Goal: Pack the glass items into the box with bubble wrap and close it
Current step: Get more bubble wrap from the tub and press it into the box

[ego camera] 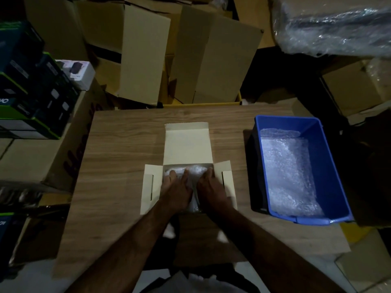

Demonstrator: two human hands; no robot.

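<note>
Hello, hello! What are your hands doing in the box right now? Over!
Left hand and right hand both flat, pressing bubble wrap into the box. Flaps open. Nothing blocking. Over.

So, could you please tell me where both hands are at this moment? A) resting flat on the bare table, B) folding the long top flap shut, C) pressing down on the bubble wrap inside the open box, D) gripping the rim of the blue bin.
C: the left hand and right hand lie on the bubble wrap inside the open box.

Flattened cardboard cartons [146, 53] lean behind the wooden table [118, 149]; dark retail boxes [31, 85] are stacked at left.
</note>
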